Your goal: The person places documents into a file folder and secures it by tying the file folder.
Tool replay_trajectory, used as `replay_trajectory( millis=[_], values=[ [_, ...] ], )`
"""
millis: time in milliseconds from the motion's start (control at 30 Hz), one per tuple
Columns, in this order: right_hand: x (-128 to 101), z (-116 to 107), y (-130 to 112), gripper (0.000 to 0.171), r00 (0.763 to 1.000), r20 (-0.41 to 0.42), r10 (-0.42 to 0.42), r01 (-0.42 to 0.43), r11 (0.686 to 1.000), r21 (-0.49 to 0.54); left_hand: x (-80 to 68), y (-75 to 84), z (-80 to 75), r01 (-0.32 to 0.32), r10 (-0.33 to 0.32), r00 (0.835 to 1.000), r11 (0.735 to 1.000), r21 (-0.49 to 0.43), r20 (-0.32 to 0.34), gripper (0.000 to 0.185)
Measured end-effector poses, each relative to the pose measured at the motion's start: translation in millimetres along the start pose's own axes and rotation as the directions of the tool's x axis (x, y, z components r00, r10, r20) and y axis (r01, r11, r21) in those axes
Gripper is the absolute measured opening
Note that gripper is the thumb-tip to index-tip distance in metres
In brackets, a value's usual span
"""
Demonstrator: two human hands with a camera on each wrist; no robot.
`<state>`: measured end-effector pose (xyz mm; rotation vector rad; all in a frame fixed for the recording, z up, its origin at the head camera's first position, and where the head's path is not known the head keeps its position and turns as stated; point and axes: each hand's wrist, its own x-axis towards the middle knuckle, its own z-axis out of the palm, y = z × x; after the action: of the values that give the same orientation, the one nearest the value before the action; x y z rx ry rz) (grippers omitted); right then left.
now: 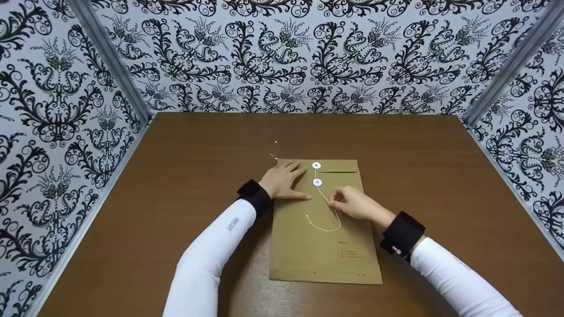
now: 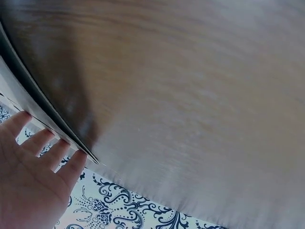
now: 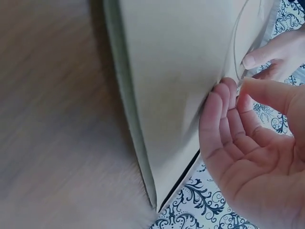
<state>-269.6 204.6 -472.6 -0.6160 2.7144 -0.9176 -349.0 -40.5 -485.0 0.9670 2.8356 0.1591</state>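
**String-tie envelope held flat while its cord was pinched**

Head view. A brown paper envelope point(image 1: 324, 224) lay flat on the table point(image 1: 185, 176), directly beneath both hands. The left hand point(image 1: 282, 180) rested with straight, spread fingers on the envelope's upper left corner, just beside two white button discs point(image 1: 317, 174). The right hand point(image 1: 354, 203) sat on the envelope's middle, its thumb and forefinger closed on a thin white string point(image 1: 328, 215) that ran from the lower disc and trailed in a slack loop toward the person. White sleeves and dark wrist bands covered both forearms.

Left wrist view. The left hand point(image 2: 31, 186) showed flat, fingers extended side by side, touching the envelope's edge point(image 2: 52, 119); beyond the fingertips lay bare table point(image 2: 190, 95).

Right wrist view. The right hand point(image 3: 248, 157) appeared with curled fingers, thumb tip meeting the forefinger where the string point(image 3: 237, 47) passed; the grip point itself was partly hidden. The envelope point(image 3: 181, 86) lay just beyond the fingertips, its long edge slightly lifted off the table.

Handling, as judged. The envelope looked light, thin and bendable, likely to slide on the smooth wood unless pressed down, so a flat palm near the flap suited it. The string seemed limp and fine, best taken in a fingertip pinch close to the discs; the paper discs could probably tear under a hard pull.
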Motion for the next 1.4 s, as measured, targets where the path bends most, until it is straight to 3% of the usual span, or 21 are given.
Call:
replay_trajectory(
  millis=[233, 667, 867, 1133, 1400],
  values=[
    [0, -1, -2, 0.010, 1.000, 0.002, 0.008, -0.009, 0.996, 0.094, 0.7, -0.6, 1.1, -0.001, 0.001, 1.000, 1.000, 0.009, 0.000, 0.099],
    [0, 4, 2, 0.017, 0.995, -0.054, 0.083, -0.080, 0.994, 0.069, 0.8, 1.1, -0.3, 0.005, -0.005, 1.000, 1.000, -0.005, 0.013, 0.099],
    [1, 4, 3, 0.010, 0.996, -0.052, 0.067, -0.063, 0.996, 0.065, 0.5, 0.8, -0.1, 0.022, -0.022, 0.999, 1.000, -0.004, 0.031, 0.099],
    [0, -2, 3, 0.005, 0.992, -0.104, 0.075, -0.079, 0.996, -0.033, 0.4, 0.7, 0.1, 0.024, -0.024, 0.999, 1.000, -0.001, 0.038, 0.099],
    [2, -13, 8, 0.007, 0.989, -0.149, 0.002, -0.033, 0.978, -0.205, -0.3, 0.1, 0.1, 0.023, -0.023, 0.999, 1.000, -0.001, 0.041, 0.099]
  ],
)
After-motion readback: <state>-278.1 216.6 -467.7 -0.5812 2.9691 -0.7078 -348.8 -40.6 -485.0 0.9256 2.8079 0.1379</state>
